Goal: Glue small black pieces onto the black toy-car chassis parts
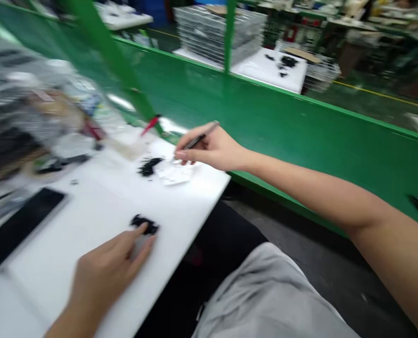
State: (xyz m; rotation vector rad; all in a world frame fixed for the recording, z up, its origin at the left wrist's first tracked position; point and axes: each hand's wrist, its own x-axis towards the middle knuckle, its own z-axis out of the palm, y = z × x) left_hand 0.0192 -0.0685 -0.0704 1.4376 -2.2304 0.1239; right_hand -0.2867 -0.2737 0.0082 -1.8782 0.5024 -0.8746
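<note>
My right hand (209, 148) pinches a slim, dark, pen-like tool (199, 140), its rear end sticking up past the knuckles. Whether it is a pen or tweezers I cannot tell. Its tip end is over a crumpled white sheet or bag (174, 172) with small bits on it. Beside that lies a pile of tiny black pieces (149, 166). Closer to me, my left hand (112, 265) holds a small black part (145, 224) against the white table (99, 220) between thumb and fingers. Blur hides the part's exact shape.
A dark phone (24, 227) lies at the table's left. Blurred clear trays (11, 108) and clutter crowd the far left, with a red-handled tool (150, 124) near the corner. A green panel (265, 108) and a slanted post border the far side. Stacked trays (209, 35) stand beyond.
</note>
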